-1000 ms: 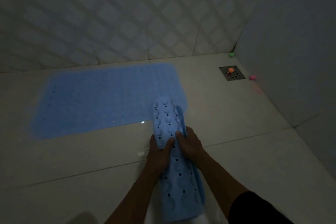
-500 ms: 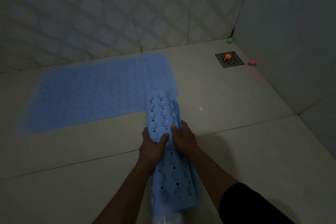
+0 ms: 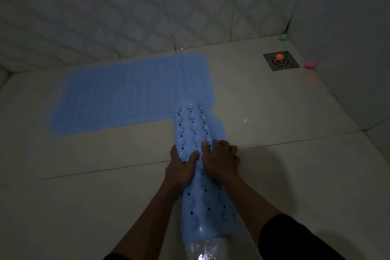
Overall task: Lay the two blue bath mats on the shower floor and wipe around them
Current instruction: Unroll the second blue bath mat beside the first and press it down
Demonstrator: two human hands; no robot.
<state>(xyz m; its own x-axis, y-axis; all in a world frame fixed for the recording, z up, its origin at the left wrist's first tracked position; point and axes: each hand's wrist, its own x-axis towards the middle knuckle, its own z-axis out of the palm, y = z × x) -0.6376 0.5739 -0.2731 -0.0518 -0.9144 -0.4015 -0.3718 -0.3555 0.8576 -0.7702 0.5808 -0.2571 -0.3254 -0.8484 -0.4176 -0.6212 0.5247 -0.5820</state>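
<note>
there, your left hand (image 3: pixel 181 170) and right hand (image 3: pixel 219 162) both gripped the rolled blue mat (image 3: pixel 193 126), unlabelled, its far end over the flat blue mat (image 3: pixel 126 95) on the shower floor (image 3: pixel 274 175).

Near end of rolled mat (image 3: pixel 193 131) cut off at 6 o'clock, flat mat's (image 3: pixel 126 95) corner hidden beneath it, both forearms cropped.

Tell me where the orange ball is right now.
In the head view, the orange ball sits on the floor drain grate at the upper right, near the corner, between a green ball and a pink ball.
</note>
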